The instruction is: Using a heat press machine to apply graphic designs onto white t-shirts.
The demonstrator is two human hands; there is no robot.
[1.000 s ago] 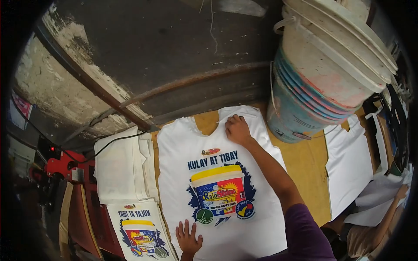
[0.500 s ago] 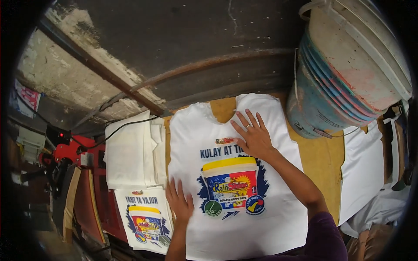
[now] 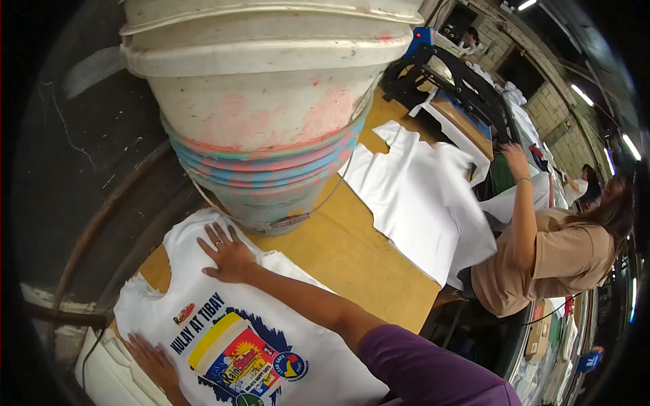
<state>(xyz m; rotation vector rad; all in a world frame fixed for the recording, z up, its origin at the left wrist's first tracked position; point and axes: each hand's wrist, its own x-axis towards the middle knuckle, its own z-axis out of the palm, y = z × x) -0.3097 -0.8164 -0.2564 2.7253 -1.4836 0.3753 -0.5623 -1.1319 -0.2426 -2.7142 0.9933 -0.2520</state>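
A white shirt piece with a colourful printed picture of a paint pail lies spread on the yellowish-brown tabletop. My right hand, wearing a ring, rests flat on its shoulder beside the neckline, fingers spread. Along the left edge of the same piece lies my left hand, fingers stretched out and nothing held. Folded white cloth sits to the left of it, partly covered from view.
Tall stacked paint-stained buckets stand right behind the shirt piece. Plain white shirt pieces lie farther right. Beside them a co-worker in a tan shirt stands near a black and blue press machine.
My view has swung to the right, bringing the co-worker and press machine into sight. My right hand has shifted from near the print and neckline onto the shoulder; both hands stay on the shirt piece.
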